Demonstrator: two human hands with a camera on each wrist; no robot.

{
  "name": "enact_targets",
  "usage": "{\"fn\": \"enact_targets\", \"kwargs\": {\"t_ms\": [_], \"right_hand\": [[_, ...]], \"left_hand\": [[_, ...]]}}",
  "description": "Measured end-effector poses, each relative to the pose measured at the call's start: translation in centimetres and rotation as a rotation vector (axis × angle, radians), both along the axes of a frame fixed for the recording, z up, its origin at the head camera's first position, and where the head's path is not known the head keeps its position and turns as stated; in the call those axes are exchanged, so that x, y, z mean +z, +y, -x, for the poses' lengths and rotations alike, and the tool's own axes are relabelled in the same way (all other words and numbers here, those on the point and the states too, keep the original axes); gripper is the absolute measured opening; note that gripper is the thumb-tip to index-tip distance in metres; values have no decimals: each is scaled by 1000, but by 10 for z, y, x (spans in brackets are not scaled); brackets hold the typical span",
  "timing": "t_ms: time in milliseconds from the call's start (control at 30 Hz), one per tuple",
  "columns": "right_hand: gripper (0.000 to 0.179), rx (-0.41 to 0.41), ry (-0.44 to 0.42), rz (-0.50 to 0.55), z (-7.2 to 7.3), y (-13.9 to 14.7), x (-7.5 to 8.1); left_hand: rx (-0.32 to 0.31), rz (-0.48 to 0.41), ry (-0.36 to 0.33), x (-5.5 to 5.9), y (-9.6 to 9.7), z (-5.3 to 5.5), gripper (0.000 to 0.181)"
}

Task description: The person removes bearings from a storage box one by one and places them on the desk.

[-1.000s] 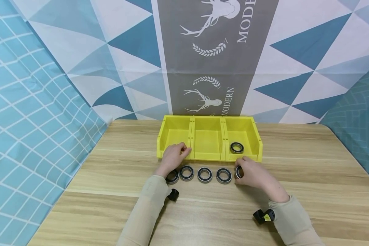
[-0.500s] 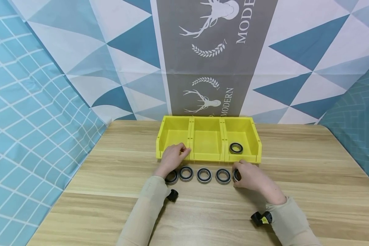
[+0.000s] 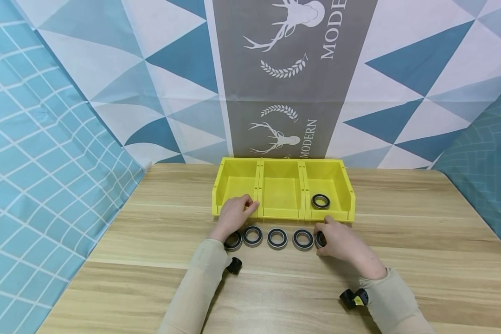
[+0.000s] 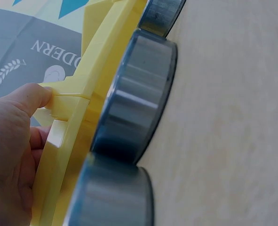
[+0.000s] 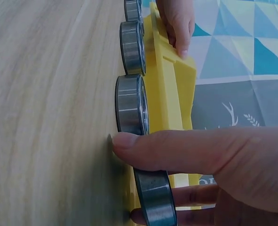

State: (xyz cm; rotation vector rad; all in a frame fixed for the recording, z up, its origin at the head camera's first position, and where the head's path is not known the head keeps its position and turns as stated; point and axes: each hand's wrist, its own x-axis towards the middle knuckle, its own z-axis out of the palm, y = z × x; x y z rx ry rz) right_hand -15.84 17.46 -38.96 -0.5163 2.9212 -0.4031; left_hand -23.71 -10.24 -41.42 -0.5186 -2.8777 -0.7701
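My left hand grips the front edge of the yellow three-compartment bin, near the divider between its left and middle compartments. In the left wrist view the thumb lies on the rim, the other fingers curled behind it. My right hand pinches a ball bearing between thumb and fingers at the right end of a row of bearings, partly hidden by the hand. Beside it in the right wrist view stands the neighbouring bearing. Another bearing lies flat in the bin's right compartment.
Several bearings line up on the wooden table in front of the bin; the leftmost bearing is partly covered by the left wrist. Black wrist cameras sit under both sleeves. Behind the table hangs a patterned cloth.
My right hand has shifted slightly left, bringing the pinched bearing closer to its neighbour in the row. The left hand keeps its place on the bin edge.
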Motion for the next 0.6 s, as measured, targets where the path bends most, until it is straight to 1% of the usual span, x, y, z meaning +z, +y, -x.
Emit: {"fn": "enact_targets", "kwargs": {"t_ms": [400, 600], "right_hand": [[44, 27, 17, -11, 2, 3, -3], [44, 30, 5, 1, 2, 3, -2]], "left_hand": [[6, -8, -14, 1, 1, -1, 28], [4, -10, -16, 2, 1, -1, 28]]}}
